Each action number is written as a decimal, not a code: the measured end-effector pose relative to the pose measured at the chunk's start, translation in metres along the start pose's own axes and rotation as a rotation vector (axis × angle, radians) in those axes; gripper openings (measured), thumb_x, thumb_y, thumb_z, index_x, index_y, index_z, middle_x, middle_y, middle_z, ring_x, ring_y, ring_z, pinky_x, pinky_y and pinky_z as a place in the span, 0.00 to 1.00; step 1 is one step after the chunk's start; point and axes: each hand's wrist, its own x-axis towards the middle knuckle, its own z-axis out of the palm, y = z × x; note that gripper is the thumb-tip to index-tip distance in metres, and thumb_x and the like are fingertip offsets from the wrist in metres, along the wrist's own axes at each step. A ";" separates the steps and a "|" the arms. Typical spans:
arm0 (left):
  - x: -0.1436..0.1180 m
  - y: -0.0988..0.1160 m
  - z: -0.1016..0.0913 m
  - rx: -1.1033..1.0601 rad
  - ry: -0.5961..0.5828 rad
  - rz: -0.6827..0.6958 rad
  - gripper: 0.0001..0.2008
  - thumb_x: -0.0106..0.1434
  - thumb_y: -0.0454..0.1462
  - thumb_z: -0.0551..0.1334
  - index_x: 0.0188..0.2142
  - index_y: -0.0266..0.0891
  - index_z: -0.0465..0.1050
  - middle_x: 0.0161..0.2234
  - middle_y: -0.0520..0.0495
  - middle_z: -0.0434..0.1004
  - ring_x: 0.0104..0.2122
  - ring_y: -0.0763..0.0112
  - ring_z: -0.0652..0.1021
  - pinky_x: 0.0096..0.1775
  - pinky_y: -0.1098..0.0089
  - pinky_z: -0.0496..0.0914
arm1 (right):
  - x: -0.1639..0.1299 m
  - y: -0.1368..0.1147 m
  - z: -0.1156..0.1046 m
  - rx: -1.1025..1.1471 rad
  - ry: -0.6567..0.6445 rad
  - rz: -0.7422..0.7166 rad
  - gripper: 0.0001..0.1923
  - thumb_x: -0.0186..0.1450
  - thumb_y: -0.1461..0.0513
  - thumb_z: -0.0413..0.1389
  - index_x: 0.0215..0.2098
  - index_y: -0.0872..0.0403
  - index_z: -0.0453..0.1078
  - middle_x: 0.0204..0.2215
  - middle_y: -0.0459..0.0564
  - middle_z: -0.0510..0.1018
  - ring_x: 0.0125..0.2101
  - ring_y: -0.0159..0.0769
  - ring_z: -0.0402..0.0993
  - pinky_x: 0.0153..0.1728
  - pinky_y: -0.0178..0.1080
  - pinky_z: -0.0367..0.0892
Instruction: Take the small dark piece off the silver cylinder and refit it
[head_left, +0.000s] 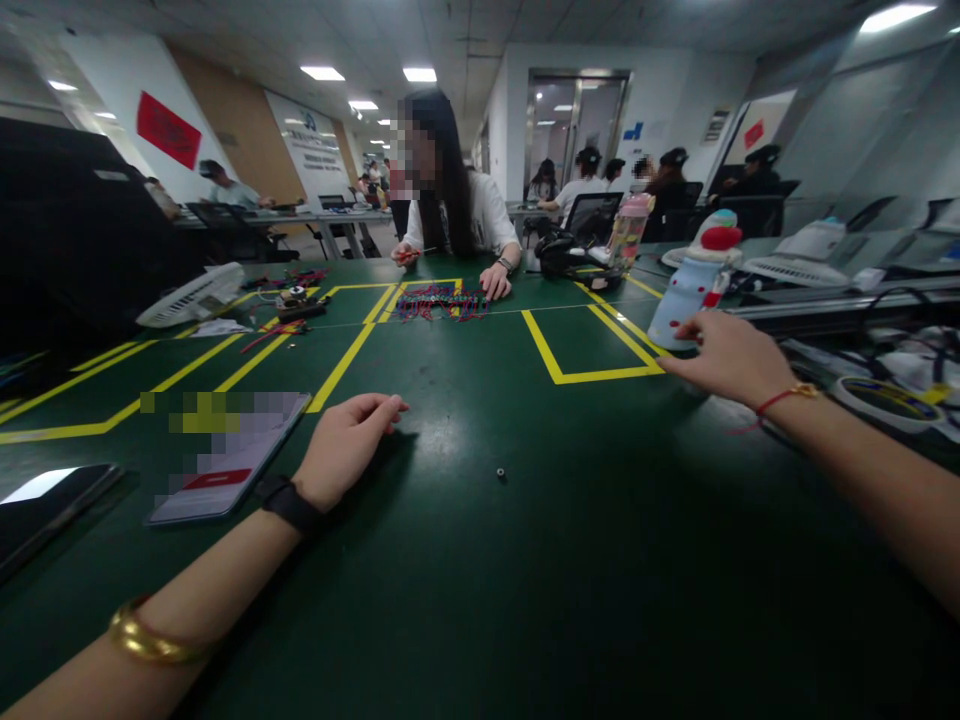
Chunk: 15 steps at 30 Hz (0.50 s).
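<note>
My left hand (345,447) rests on the green table (480,560), fingers loosely curled, holding nothing, right beside a phone (229,455) lying flat. My right hand (724,355) reaches out to the right, fingers apart, just short of a light blue bottle with red dots and a red cap (690,285); it holds nothing. A tiny dark nut-like part (500,472) lies on the table between my hands.
Yellow tape lines (559,365) mark boxes on the table. A person sits opposite with hands near a bundle of red and blue wires (442,300). A white fan (191,297), a second phone (45,500), a tape roll (889,400) and other bottles stand around.
</note>
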 end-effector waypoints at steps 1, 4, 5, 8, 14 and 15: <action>0.000 0.001 0.000 0.014 0.000 0.001 0.21 0.57 0.52 0.55 0.35 0.40 0.76 0.27 0.49 0.75 0.27 0.68 0.73 0.29 0.71 0.63 | -0.010 -0.021 0.001 0.052 0.018 -0.076 0.18 0.54 0.51 0.56 0.35 0.56 0.66 0.37 0.54 0.71 0.36 0.37 0.66 0.37 0.41 0.63; -0.001 0.003 0.000 0.041 -0.009 0.011 0.21 0.58 0.52 0.54 0.35 0.40 0.76 0.26 0.50 0.74 0.27 0.68 0.73 0.29 0.71 0.62 | -0.050 -0.089 0.009 0.395 -0.194 -0.442 0.14 0.61 0.53 0.51 0.39 0.54 0.68 0.38 0.50 0.72 0.35 0.31 0.67 0.38 0.35 0.64; -0.001 0.003 -0.001 0.045 -0.011 0.015 0.21 0.58 0.52 0.54 0.35 0.40 0.76 0.26 0.50 0.74 0.27 0.68 0.73 0.29 0.71 0.62 | -0.063 -0.108 0.012 0.471 -0.267 -0.560 0.17 0.61 0.53 0.52 0.45 0.52 0.68 0.42 0.50 0.71 0.38 0.31 0.66 0.40 0.36 0.64; -0.001 0.003 -0.001 0.066 -0.012 0.018 0.21 0.58 0.52 0.54 0.35 0.40 0.76 0.25 0.50 0.74 0.26 0.68 0.72 0.28 0.71 0.61 | -0.093 -0.143 0.022 0.543 -0.378 -0.791 0.23 0.61 0.52 0.53 0.54 0.47 0.64 0.48 0.50 0.68 0.46 0.36 0.63 0.47 0.42 0.60; 0.002 -0.005 0.000 0.044 -0.044 0.032 0.21 0.58 0.52 0.54 0.36 0.40 0.76 0.28 0.50 0.75 0.29 0.67 0.73 0.30 0.70 0.62 | -0.086 -0.131 0.026 0.589 -0.308 -0.736 0.11 0.65 0.60 0.50 0.38 0.53 0.73 0.38 0.49 0.74 0.39 0.30 0.67 0.41 0.35 0.63; 0.003 -0.007 0.000 0.041 -0.045 0.033 0.21 0.58 0.52 0.54 0.36 0.41 0.76 0.29 0.50 0.76 0.29 0.67 0.74 0.30 0.70 0.62 | -0.079 -0.124 0.022 0.575 -0.255 -0.700 0.11 0.64 0.61 0.50 0.39 0.54 0.73 0.37 0.49 0.74 0.38 0.30 0.68 0.41 0.35 0.64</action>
